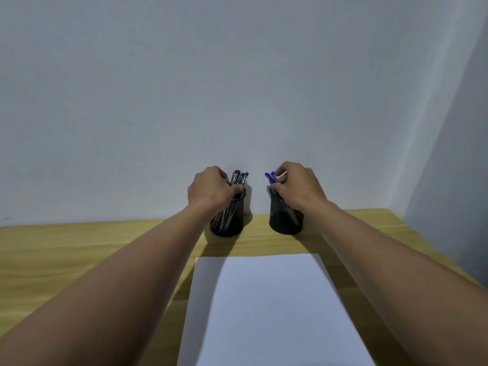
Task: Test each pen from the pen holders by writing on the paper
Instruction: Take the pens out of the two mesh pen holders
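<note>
Both your hands are curled over the tops of the two black mesh holders at the wall. Your left hand point(210, 187) closes on the black pens point(239, 178) in the left holder point(227, 220); your right hand point(298, 184) closes on the blue pens point(270, 177) in the right holder point(285, 220). Near you, a white paper point(266, 313) lies flat on the wooden table point(79, 249), apart from both holders.
</note>
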A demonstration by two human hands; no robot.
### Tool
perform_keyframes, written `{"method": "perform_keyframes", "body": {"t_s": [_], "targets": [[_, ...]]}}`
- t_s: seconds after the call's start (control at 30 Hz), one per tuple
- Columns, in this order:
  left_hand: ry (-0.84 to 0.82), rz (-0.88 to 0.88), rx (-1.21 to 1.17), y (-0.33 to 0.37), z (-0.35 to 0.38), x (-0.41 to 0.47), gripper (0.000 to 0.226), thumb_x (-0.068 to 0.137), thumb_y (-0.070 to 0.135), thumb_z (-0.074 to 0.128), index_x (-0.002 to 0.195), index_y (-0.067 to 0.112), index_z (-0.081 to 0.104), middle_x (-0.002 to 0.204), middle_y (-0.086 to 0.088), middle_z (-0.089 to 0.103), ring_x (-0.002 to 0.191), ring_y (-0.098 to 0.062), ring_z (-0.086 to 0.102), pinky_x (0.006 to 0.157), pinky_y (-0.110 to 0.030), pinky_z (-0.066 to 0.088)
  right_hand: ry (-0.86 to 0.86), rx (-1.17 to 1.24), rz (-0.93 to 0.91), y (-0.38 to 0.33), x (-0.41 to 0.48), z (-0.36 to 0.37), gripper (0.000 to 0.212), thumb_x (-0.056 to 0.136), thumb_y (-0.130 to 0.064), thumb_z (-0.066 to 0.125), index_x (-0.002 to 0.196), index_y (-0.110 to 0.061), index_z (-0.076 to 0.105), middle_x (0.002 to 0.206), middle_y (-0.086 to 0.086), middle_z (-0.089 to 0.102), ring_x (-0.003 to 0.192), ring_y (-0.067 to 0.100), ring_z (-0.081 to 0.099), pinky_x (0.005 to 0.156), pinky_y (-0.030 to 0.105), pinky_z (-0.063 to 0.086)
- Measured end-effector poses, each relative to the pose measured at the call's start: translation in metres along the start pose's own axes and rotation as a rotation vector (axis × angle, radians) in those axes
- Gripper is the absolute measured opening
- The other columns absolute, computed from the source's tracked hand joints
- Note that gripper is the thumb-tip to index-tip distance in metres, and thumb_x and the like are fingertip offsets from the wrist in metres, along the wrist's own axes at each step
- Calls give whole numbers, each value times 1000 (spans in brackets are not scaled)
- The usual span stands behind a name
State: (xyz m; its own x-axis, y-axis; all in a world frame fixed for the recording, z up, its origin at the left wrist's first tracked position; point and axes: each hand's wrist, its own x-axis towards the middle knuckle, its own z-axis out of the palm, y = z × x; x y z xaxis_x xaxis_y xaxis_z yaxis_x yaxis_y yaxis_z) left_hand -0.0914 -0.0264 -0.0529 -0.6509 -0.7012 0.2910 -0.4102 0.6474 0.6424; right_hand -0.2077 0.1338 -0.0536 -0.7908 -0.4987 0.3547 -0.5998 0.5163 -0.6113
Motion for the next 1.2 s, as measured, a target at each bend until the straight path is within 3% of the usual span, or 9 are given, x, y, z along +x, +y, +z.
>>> {"method": "perform_keyframes", "body": {"t_s": [0.13, 0.27, 0.53, 0.8, 1.03, 1.2], "targets": [[-79, 5, 35, 2, -2, 3, 33, 70, 40, 85, 80, 16, 65, 82, 1, 71, 86, -23, 67, 83, -41, 55, -20, 21, 41, 0, 3, 0, 20, 80, -16, 78, 99, -15, 74, 96, 5, 74, 96, 26, 67, 82, 35, 55], [-151, -3, 121, 3, -6, 5, 34, 74, 41, 82, 87, 12, 69, 85, -3, 71, 89, -26, 66, 86, -40, 54, -21, 21, 58, -1, 3, 0, 8, 78, -15, 77, 85, -15, 74, 87, 6, 73, 90, 28, 67, 73, 34, 52], [-179, -36, 182, 8, -5, 9, 35, 77, 43, 79, 95, 17, 66, 89, 0, 65, 92, -27, 60, 92, -39, 45, -22, 49, 81, -2, 3, -2, 9, 81, -15, 72, 78, -23, 67, 88, 4, 74, 92, 26, 67, 80, 37, 56], [-166, 6, 188, 7, 1, 9, 27, 84, 41, 73, 95, 18, 63, 88, 0, 64, 92, -28, 55, 85, -37, 30, -52, 50, 74, -2, 4, -2, 14, 80, -13, 74, 78, -25, 68, 88, 3, 74, 92, 25, 68, 81, 37, 55], [-167, 58, 144, 3, 0, 6, 23, 84, 38, 74, 74, 24, 59, 71, 8, 59, 85, -26, 57, 87, -37, 37, -67, 39, 39, 1, 4, -3, 11, 82, -16, 76, 82, -24, 68, 86, 2, 73, 91, 25, 68, 83, 39, 55], [-129, 77, 31, 3, -2, 7, 27, 84, 28, 74, 65, 23, 55, 67, 5, 57, 83, -28, 59, 69, -29, 40, -28, -54, 1, 0, 4, -2, 7, 88, -13, 66, 90, -13, 72, 89, 8, 72, 90, 30, 66, 77, 38, 53]]}}
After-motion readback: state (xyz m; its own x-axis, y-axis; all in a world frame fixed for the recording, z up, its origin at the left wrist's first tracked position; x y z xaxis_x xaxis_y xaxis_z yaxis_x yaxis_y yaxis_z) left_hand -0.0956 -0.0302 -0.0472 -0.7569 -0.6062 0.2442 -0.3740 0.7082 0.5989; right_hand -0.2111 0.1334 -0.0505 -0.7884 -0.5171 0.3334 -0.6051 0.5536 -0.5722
